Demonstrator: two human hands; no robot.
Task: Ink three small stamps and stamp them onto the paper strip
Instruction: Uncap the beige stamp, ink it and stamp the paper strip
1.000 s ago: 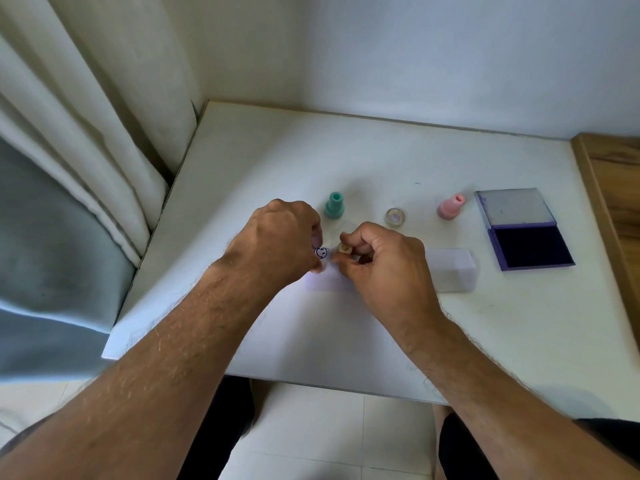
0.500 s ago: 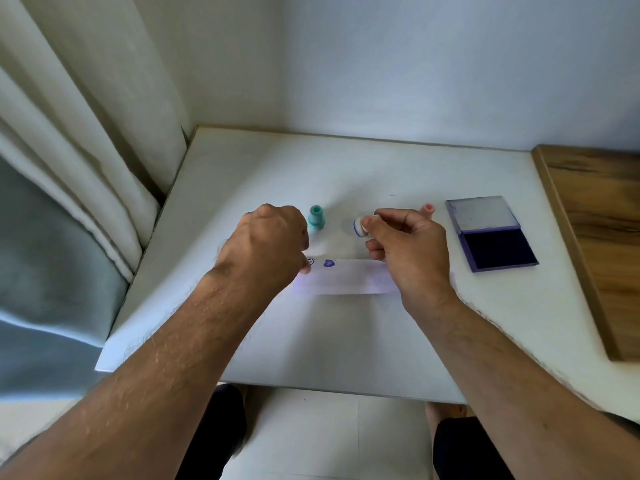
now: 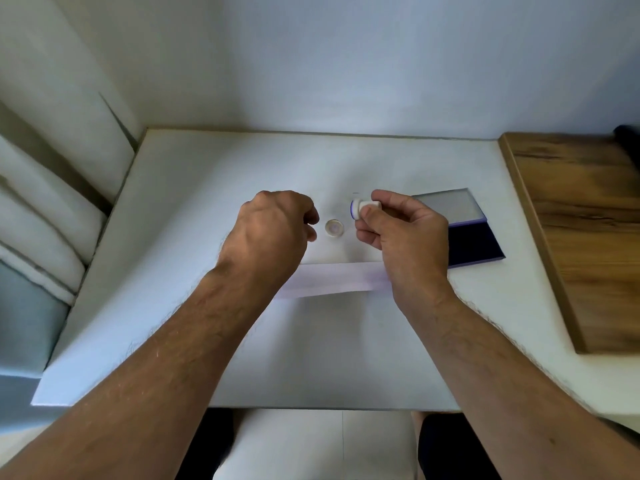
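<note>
My right hand [image 3: 405,233] pinches a small white stamp [image 3: 362,206] held sideways above the table, its purple inked face turned left. My left hand [image 3: 273,230] hovers with curled fingers just left of a small round cap [image 3: 334,227] lying on the white table [image 3: 194,202]. What lies under that hand is hidden. The white paper strip [image 3: 332,280] lies flat between my wrists, its ends covered by them. The open purple ink pad [image 3: 476,245] sits to the right, partly behind my right hand.
A wooden surface [image 3: 581,220] adjoins the table on the right, with a dark object [image 3: 630,133] at its far corner. A curtain [image 3: 52,168] hangs along the left edge. A wall closes the back.
My right hand has lifted the stamp off the strip and carried it back and right, near the ink pad. My left hand left the strip and rose towards the cap, covering the teal stamp.
</note>
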